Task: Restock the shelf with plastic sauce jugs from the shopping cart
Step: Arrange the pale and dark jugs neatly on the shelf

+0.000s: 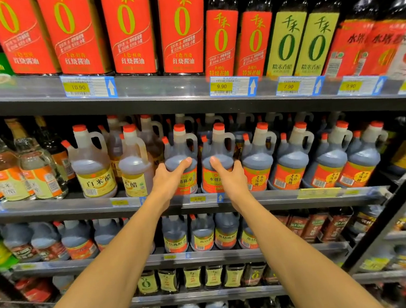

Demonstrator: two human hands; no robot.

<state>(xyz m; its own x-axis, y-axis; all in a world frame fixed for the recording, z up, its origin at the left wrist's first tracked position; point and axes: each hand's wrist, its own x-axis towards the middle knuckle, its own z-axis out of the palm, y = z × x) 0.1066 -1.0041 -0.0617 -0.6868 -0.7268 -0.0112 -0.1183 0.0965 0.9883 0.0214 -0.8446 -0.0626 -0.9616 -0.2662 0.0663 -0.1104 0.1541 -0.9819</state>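
Two dark sauce jugs with red caps and orange-red labels stand side by side at the front of the middle shelf (274,198). My left hand (168,181) grips the left jug (180,148) from its left side, thumb across the front. My right hand (230,178) grips the right jug (219,143), with the thumb on the front and the fingers round its right side. Both jugs are upright with their bases on the shelf. More jugs of the same kind (293,155) line the shelf to the right.
Pale vinegar jugs (92,168) stand just left of my left hand. Tall red-labelled bottles (127,32) fill the shelf above, over price tags (233,86). Smaller dark jugs (201,232) and bottles fill the lower shelves. A dark upright post (386,216) runs at the right.
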